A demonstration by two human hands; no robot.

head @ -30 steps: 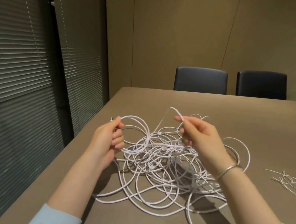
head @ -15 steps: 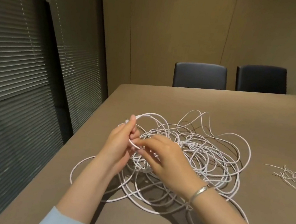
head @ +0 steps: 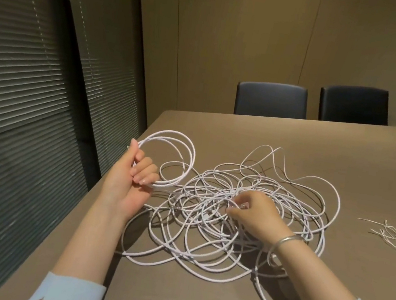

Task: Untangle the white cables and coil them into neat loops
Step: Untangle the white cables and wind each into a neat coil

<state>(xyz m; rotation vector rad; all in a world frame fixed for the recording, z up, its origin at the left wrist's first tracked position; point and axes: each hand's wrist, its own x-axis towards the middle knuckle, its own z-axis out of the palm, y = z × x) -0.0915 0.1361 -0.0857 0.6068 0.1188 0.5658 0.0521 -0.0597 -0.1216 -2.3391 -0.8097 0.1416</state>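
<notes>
Early stage of coiling. The left hand [head: 132, 178], left of centre, curls its fingers round a small coil [head: 168, 157] of a few finished turns, held up at the table's [head: 347, 152] left edge. The right hand [head: 253, 214], at centre, pinches a strand within the tangled cable pile [head: 230, 232], which sprawls over the middle of the frame. Judged from this, most of the length remains unsorted. Thin ties [head: 395, 237] lie apart at right.

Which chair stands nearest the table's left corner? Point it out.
The leftmost black chair; the other two sit further right along the table.
</notes>
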